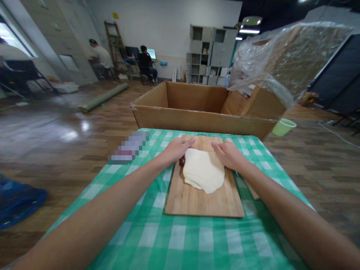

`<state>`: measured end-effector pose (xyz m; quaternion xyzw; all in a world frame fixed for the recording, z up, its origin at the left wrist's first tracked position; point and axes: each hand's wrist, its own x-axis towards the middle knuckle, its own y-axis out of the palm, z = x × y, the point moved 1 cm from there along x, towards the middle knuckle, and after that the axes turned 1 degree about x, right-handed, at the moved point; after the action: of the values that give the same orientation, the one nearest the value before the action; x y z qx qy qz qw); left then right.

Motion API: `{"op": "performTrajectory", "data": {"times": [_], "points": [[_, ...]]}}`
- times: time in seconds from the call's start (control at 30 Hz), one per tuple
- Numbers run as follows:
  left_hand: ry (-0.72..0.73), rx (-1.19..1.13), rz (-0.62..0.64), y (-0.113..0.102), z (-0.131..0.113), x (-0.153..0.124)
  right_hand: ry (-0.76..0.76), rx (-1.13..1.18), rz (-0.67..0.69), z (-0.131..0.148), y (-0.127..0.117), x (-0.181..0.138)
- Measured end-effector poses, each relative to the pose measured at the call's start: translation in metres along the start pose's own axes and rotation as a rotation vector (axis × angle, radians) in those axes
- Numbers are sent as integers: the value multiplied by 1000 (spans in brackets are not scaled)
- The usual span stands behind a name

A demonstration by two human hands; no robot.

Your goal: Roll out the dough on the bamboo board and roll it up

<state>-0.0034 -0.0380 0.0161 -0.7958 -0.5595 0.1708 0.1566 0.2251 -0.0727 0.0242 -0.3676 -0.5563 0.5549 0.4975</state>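
Note:
A wooden cutting board (202, 205) lies on the green-and-white checked tablecloth (152, 240), its metal handle at the far end. On it rests a flat, pale sheet of dough (204, 170) with an uneven edge and a fold at its lower left. My left hand (176, 150) is closed on the board's left edge, thumb on top and fingers curled down the side. Opposite it, my right hand (228, 153) grips the right edge in the same way, its fingers mostly hidden. Both thumbs lie just beyond the dough's far edge.
Beyond the table stands a big open cardboard box (194, 116), with a plastic-wrapped bulk (298, 56) at its right. A blurred-out item (129, 148) lies at the table's left edge. A flat piece (251, 190) sits partly under my right forearm. A green bucket (284, 126) is on the floor.

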Motion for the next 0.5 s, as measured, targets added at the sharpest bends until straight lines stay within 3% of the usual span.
{"op": "performTrajectory", "data": {"times": [0.1, 0.17, 0.3, 0.4, 0.5], "points": [[-82, -243, 211, -12, 2, 1, 23, -77, 36, -6, 2, 2], [-118, -307, 260, -18, 3, 2, 19, -110, 28, -6, 2, 3], [-167, -299, 134, -20, 6, 5, 112, -93, -65, -9, 2, 6], [-56, -273, 67, -17, 4, 6, 132, 20, -89, -16, 3, 7], [49, -331, 67, -11, -4, 2, 83, 194, -29, -20, -1, 5]]}}
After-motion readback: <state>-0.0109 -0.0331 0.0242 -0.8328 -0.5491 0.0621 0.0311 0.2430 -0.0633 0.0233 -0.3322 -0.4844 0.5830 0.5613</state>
